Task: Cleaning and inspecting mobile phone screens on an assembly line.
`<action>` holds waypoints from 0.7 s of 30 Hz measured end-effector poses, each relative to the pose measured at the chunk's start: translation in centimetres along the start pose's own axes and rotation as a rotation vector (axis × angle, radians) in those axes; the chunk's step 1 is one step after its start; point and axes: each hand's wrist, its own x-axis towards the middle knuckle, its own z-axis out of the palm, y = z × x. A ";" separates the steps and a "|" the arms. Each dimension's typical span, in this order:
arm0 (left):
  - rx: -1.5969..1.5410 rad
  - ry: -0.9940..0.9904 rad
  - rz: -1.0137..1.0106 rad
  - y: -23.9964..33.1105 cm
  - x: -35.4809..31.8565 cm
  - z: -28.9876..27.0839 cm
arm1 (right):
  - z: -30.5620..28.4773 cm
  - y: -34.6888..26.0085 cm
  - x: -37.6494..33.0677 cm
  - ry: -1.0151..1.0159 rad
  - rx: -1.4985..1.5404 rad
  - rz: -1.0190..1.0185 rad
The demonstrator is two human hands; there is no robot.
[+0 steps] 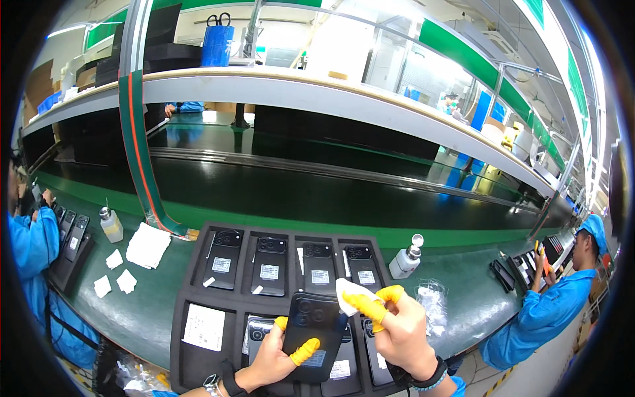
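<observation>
My left hand (272, 357), with yellow finger cots on its thumb and a finger, grips a dark smartphone (313, 331), back side up, over the front of a black foam tray (242, 306). A label sits low on the phone's back, and its camera bump is at the top. In my right hand (403, 327), also in yellow finger cots, a white wiping cloth (349, 291) is pinched at the phone's upper right corner. More dark phones with white labels lie in the tray's slots. The front left slot holds a white paper sheet (204, 327).
White cloths (148, 245) and a pump bottle (111, 225) stand left of the tray. Another pump bottle (405, 259) and clear plastic film (431, 306) are to its right. Co-workers in blue sit at both sides. A shelf (317, 83) spans above the dark conveyor (278, 185).
</observation>
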 end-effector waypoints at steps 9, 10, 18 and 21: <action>-0.009 0.020 0.008 0.0 0.1 -0.1 | 0.5 -0.7 0.2 -0.011 0.061 -0.051; -0.019 0.028 0.006 0.0 0.1 -0.1 | 0.6 -0.5 0.2 -0.027 0.038 -0.066; -0.036 0.067 -0.010 -0.3 0.2 0.0 | 0.1 -1.5 -0.1 0.083 0.072 0.101; -0.014 0.118 -0.003 -0.4 0.2 -0.1 | 0.8 -2.7 0.1 0.001 0.043 -0.008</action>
